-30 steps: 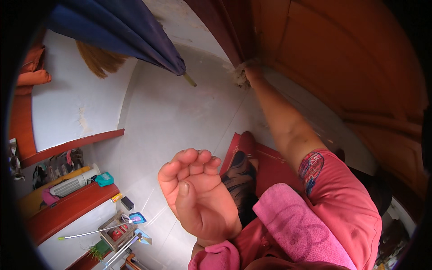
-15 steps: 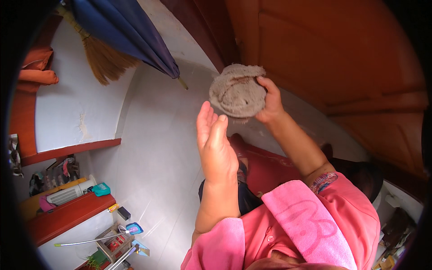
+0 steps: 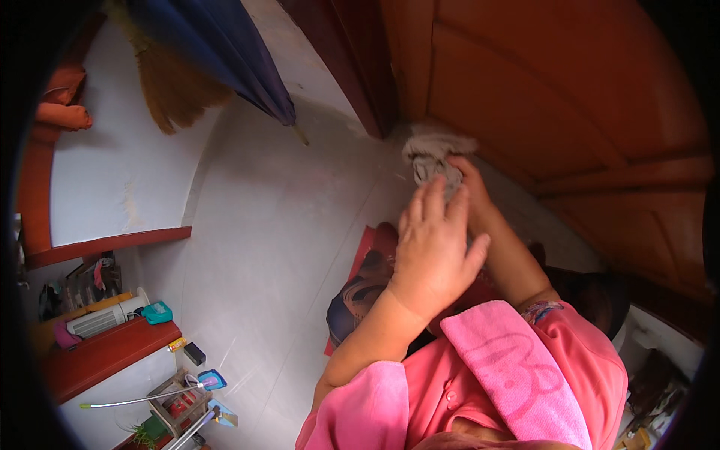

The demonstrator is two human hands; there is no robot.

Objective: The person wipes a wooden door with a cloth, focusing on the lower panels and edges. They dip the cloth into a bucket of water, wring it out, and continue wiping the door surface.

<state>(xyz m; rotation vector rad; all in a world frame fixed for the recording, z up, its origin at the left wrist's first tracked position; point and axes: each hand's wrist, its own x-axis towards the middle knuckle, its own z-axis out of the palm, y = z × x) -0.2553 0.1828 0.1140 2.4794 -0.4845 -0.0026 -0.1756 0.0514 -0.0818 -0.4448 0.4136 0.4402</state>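
Note:
My right hand point(image 3: 475, 192) grips a greyish, fuzzy cloth point(image 3: 433, 148) by its right side, close to the wooden door; the cloth looks bunched and slightly blurred. In front of it, my left hand point(image 3: 435, 251) is raised with its back showing and its fingers spread apart. The fingertips of that hand overlap the cloth's lower edge in the picture, and I cannot tell whether they touch it. Part of my right hand's fingers is hidden behind the left hand and the cloth.
A reddish-brown wooden door point(image 3: 525, 90) fills the upper right. Folded blue umbrella point(image 3: 240, 60) and straw broom point(image 3: 172, 86) hang at the upper left. At the lower left are a red ledge point(image 3: 112, 349), a white fan-like appliance point(image 3: 109, 319) and a wooden crate point(image 3: 176, 401).
The cloth has moved right and toward the door, and it looks more crumpled than its earlier round, spread shape. My left hand has moved right and turned in front of it.

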